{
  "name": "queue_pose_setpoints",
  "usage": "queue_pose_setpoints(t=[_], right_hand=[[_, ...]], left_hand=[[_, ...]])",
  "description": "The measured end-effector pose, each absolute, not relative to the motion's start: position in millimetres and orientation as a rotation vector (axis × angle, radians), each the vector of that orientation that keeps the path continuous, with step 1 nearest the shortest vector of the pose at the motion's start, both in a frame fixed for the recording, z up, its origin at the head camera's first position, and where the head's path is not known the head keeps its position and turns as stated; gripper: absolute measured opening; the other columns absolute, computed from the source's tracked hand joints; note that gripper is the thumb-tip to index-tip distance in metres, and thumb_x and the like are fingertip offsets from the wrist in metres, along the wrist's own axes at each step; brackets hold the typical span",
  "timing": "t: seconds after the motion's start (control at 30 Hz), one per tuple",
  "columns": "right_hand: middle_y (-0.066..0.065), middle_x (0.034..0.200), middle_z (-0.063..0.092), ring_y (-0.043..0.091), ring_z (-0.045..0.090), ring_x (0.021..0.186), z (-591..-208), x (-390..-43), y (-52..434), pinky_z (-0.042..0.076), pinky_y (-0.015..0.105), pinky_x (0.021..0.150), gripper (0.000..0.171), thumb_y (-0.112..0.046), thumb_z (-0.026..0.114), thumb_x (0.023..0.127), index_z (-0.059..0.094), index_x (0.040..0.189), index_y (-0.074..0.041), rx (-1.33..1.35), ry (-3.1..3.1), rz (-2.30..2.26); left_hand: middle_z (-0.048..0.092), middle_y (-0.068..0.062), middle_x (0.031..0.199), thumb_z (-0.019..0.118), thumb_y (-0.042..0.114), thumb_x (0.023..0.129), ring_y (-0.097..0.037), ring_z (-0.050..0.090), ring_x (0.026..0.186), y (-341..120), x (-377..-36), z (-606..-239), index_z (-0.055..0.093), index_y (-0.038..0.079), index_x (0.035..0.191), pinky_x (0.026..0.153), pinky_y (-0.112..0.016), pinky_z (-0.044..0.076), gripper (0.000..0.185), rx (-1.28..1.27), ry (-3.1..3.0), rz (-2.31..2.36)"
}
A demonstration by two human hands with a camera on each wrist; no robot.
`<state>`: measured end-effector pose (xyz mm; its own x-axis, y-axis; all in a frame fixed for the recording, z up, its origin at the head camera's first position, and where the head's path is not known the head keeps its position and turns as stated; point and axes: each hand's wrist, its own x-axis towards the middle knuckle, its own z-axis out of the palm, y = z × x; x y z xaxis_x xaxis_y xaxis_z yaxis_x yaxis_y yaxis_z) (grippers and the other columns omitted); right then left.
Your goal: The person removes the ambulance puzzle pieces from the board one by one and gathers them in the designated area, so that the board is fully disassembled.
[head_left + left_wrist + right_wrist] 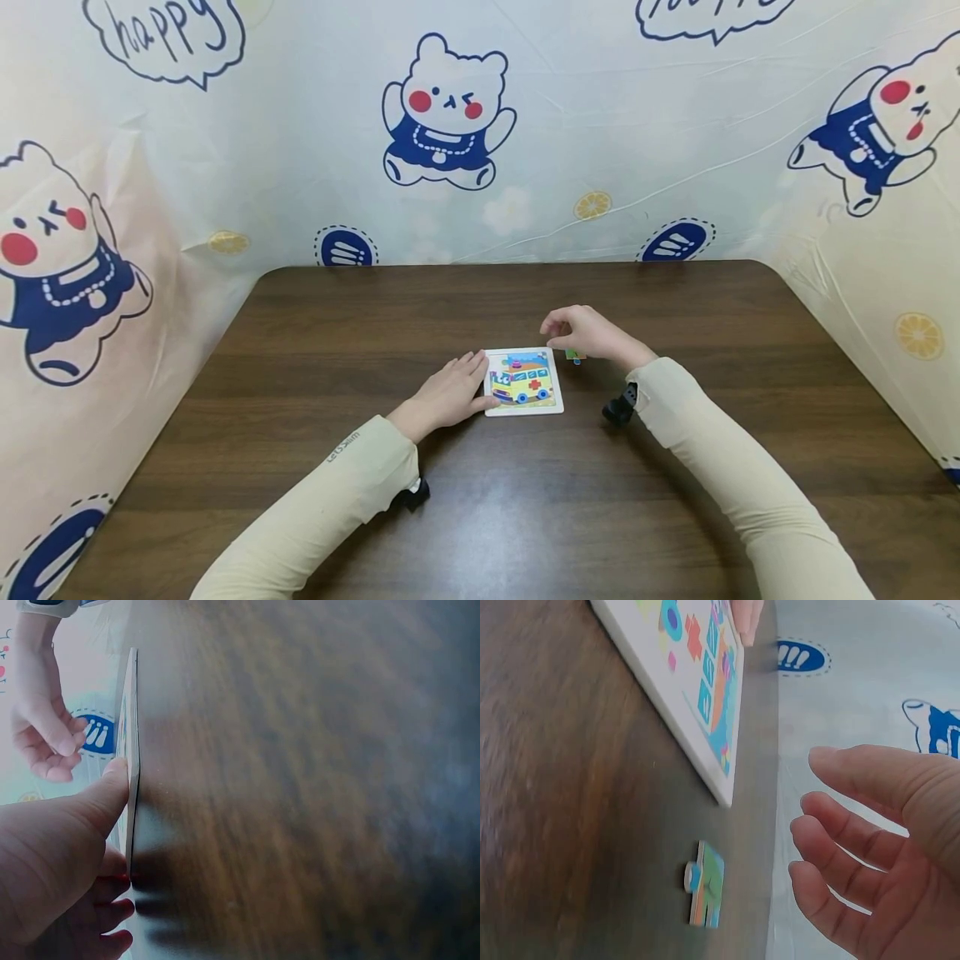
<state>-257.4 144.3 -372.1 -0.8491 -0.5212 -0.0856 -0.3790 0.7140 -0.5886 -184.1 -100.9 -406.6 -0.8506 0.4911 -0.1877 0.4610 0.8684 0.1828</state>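
Puzzle piece [706, 885] loose, right hand [870, 847] above

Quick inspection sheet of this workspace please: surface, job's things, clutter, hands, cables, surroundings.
Surface: dark wood table.
Job's things: puzzle board lies flat, ambulance picture up; one loose puzzle piece lies on the table beside its right edge, apart from it.
Clutter: nothing seen.
Hands: left hand rests against the board's left edge, fingers straight; right hand hangs over the loose piece, fingers loosely curled, holding nothing.
Cables: nothing seen.
Surroundings: cream curtain printed with cartoon bears on three sides.
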Motion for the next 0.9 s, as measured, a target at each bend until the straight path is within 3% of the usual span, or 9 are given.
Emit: queue_pose_setpoints(t=[0.57,0.9], right_hand=[[0.011,0.103,0.065,0.02,0.054,0.087,-381,-252,117,0.049,0.033,0.08,0.023,-0.012,0.068,0.086,0.066,0.109,-0.006,-0.934,2.596,-0.751],[0.008,0.103,0.059,0.019,0.051,0.086,-390,-252,107,0.047,0.03,0.077,0.025,-0.017,0.07,0.085,0.067,0.11,-0.011,-0.927,2.581,-0.687]], left_hand=[[0.025,-0.016,0.154,0.05,0.05,0.093,-0.031,0.024,0.143,-101,-184,-406,0.028,-0.001,0.146,0.116,-0.044,0.023,0.078,0.711,2.806,0.214],[0.025,-0.017,0.154,0.049,0.05,0.093,-0.031,0.024,0.143,-102,-185,-407,0.028,-0.002,0.146,0.116,-0.044,0.024,0.077,0.725,2.806,0.206]])
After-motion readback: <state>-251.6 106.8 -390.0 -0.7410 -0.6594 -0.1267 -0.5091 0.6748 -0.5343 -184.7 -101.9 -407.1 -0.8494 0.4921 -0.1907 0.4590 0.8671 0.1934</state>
